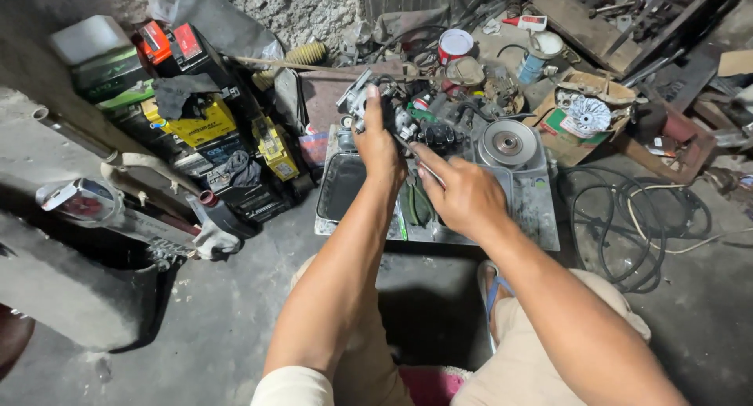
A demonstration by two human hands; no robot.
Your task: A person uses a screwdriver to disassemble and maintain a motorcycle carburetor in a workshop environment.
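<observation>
— Head view first: what sort of floor is this?

— Bare grey concrete floor [220, 312], stained and dusty, with a rough plastered wall [298, 6] at the back. The person sits low, knees apart, over a flat metal tray [533, 210] lying on the floor.

— And the hands?

— Left hand [376, 143] is wrapped around a small grey engine part [369, 100], thumb pointing up along it, holding it above the tray's far edge. Right hand [463, 194] is closed on a thin metal tool [408, 147] whose tip reaches toward that part.

— What lies about them?

— A round metal disc [507, 143] sits on the tray just right of the hands, and green-handled pliers [416, 206] lie under the wrists. To the left, black and yellow batteries [227, 139] are stacked against the wall, with a chrome exhaust pipe [86, 202] nearer the camera. To the right, black cables [627, 218] coil on the floor beside a cardboard box [584, 116] holding a white finned wheel. A red and white tin [455, 43] stands further back among loose parts.
</observation>
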